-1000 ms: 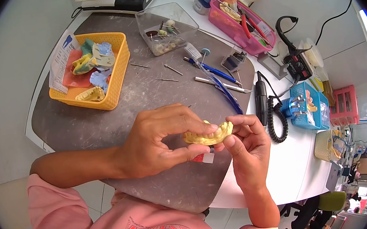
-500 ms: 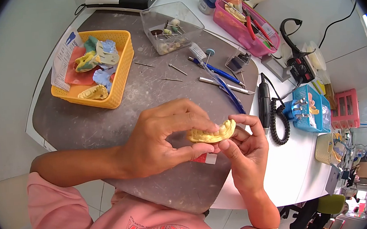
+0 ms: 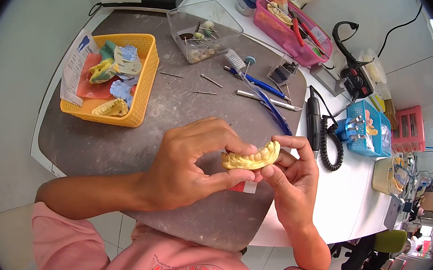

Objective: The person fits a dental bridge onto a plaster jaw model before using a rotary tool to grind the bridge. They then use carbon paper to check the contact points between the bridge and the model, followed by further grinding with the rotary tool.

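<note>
A pale yellow dental cast (image 3: pixel 253 159) is held in the air over the near part of the bench, its row of teeth showing. My left hand (image 3: pixel 193 161) grips its left end, with the thumb below and the index finger along the top edge. On the other end, my right hand (image 3: pixel 294 177) pinches it between thumb and fingers; some of those fingertips are hidden behind the cast. Beneath the hands lies a small red and white piece (image 3: pixel 244 187), partly covered.
A yellow basket (image 3: pixel 145 97) with impressions and another cast stands at the left. Beyond my hands lie a toothbrush (image 3: pixel 259 91), a blue pen (image 3: pixel 261 84), a knife (image 3: pixel 263 100) and several burs. A clear box (image 3: pixel 187 54), pink basket (image 3: pixel 292 48) and black handpiece (image 3: pixel 313 119) sit farther out.
My left index finger has lifted slightly off the cast's teeth, so more of the tooth row shows. Both hands keep hold of the cast, and the view has shifted very little.
</note>
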`<control>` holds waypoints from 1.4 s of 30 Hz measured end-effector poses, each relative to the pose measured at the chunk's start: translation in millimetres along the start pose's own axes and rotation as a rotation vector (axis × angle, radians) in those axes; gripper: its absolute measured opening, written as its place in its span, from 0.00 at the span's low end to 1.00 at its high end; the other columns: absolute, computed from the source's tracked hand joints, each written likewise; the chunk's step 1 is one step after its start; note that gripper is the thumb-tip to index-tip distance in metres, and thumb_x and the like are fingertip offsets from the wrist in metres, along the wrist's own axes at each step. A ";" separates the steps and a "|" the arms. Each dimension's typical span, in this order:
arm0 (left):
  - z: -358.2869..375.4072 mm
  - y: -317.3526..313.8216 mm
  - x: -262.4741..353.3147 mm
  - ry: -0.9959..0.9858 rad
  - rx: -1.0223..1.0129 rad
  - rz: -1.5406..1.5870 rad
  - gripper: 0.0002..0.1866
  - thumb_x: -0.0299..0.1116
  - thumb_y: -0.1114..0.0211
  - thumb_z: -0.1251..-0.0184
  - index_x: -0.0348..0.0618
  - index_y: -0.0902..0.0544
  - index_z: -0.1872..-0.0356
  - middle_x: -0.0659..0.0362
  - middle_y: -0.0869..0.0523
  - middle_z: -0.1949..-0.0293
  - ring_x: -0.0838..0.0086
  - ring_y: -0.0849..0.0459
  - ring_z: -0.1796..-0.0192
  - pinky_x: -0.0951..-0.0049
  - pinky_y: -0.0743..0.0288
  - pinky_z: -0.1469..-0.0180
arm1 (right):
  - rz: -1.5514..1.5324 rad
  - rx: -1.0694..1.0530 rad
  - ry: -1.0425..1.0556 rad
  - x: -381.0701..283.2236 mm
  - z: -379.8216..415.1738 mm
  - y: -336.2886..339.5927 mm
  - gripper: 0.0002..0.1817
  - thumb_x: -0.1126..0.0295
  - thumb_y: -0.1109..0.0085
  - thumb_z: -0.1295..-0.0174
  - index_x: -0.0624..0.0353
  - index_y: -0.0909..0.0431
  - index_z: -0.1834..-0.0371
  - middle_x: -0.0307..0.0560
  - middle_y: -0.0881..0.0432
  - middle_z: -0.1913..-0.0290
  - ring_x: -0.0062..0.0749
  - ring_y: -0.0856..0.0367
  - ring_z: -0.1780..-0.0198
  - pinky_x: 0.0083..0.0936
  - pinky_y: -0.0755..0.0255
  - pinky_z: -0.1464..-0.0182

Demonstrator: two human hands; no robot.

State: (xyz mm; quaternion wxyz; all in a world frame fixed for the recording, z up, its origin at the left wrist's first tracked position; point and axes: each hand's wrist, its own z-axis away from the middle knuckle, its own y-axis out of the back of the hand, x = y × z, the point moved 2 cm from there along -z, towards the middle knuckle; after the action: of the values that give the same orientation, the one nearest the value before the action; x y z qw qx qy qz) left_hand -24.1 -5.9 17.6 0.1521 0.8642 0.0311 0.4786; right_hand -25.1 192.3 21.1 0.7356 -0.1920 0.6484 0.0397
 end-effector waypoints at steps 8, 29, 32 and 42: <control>-0.4 0.6 1.5 -0.021 0.013 0.027 0.18 0.29 0.19 0.51 0.42 0.12 0.58 0.57 0.13 0.65 0.71 0.14 0.64 0.73 0.24 0.63 | -0.007 0.003 0.001 -0.3 0.1 -0.7 0.24 0.80 0.36 0.36 0.68 0.36 0.40 0.61 0.17 0.56 0.36 0.14 0.53 0.26 0.17 0.48; -18.4 11.8 -26.8 -0.305 0.011 -0.597 0.17 0.28 0.22 0.56 0.44 0.14 0.61 0.59 0.17 0.65 0.64 0.18 0.60 0.66 0.25 0.58 | 1.062 -0.100 0.338 -16.8 -8.6 19.9 0.12 0.77 0.34 0.42 0.59 0.16 0.54 0.47 0.16 0.60 0.37 0.15 0.63 0.27 0.22 0.64; -17.5 9.4 -27.8 -0.312 -0.044 -0.681 0.16 0.28 0.23 0.54 0.43 0.14 0.61 0.60 0.17 0.63 0.63 0.19 0.56 0.63 0.26 0.52 | 1.191 -0.190 0.332 -14.1 -6.5 19.3 0.12 0.73 0.33 0.42 0.59 0.17 0.54 0.46 0.17 0.62 0.40 0.17 0.63 0.33 0.24 0.63; -15.8 11.1 -23.7 -0.232 -0.151 -0.694 0.16 0.30 0.24 0.53 0.43 0.17 0.61 0.57 0.18 0.60 0.60 0.22 0.49 0.56 0.31 0.40 | 1.082 -0.186 0.178 -7.7 -5.8 17.5 0.09 0.75 0.34 0.41 0.60 0.17 0.57 0.47 0.19 0.66 0.39 0.19 0.67 0.33 0.25 0.64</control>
State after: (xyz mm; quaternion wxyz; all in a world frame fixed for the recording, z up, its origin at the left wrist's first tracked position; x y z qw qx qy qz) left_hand -51.1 -17.5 9.3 0.3713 0.8369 0.2695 0.2984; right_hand -37.1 207.9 24.0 0.5324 0.1017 0.7080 0.4527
